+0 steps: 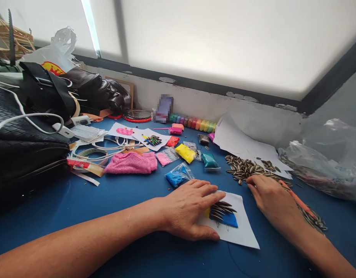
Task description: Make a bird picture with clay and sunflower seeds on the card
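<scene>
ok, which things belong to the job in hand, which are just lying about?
In use:
Left hand, on the white sheet
Right hand, at the seed pile
Blue patch bearing seeds
Probably the blue packet

Apparently just lying about:
Pink cloth
Black bag
Plastic bag with red-and-yellow mark

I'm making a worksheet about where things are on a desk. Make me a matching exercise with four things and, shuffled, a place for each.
Things
1. Left hand
2. Right hand
3. Pink cloth
4. Teal packet

Places
A. At the near edge of the striped seeds
B. Just right of the yellow packet
C. Left of the blue packet
D. On the nearest white sheet

Pairs: 1-D, 2-A, 3-C, 4-B
</scene>
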Demonstrator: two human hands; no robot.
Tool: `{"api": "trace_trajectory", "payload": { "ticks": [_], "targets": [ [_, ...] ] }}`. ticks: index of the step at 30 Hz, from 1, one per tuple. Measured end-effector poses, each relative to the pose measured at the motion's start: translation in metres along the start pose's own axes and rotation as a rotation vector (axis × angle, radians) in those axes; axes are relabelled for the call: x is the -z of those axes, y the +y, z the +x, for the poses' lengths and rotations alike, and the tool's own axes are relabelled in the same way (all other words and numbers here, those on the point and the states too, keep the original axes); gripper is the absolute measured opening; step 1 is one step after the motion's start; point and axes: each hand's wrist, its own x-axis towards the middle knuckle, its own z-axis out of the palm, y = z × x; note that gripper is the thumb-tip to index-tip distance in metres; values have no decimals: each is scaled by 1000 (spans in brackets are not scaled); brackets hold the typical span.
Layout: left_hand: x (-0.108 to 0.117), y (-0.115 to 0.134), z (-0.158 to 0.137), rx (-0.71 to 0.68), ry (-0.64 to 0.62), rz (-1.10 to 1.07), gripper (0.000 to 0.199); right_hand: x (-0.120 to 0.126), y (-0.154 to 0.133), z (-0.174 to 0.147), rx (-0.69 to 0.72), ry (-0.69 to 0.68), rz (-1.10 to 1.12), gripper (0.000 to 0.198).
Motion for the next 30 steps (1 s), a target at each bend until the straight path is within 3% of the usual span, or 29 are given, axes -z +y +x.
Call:
{"api": "trace_trajectory", "payload": {
  "ticks": [10, 16, 20, 30],
  "targets": [
    [1, 1, 0, 15, -21, -27, 83, 30, 0, -5, -174, -50, 55, 23],
    [2, 1, 0, 14, -30, -31, 84, 37, 12, -10, -266, -29, 88, 35],
    [2, 1, 0, 17, -29, -35, 85, 41, 8, -14, -224, -25, 141, 32],
    [1, 0, 1, 10, -23, -24, 85, 42, -22, -25, -119, -182, 340, 26]
  ]
}}
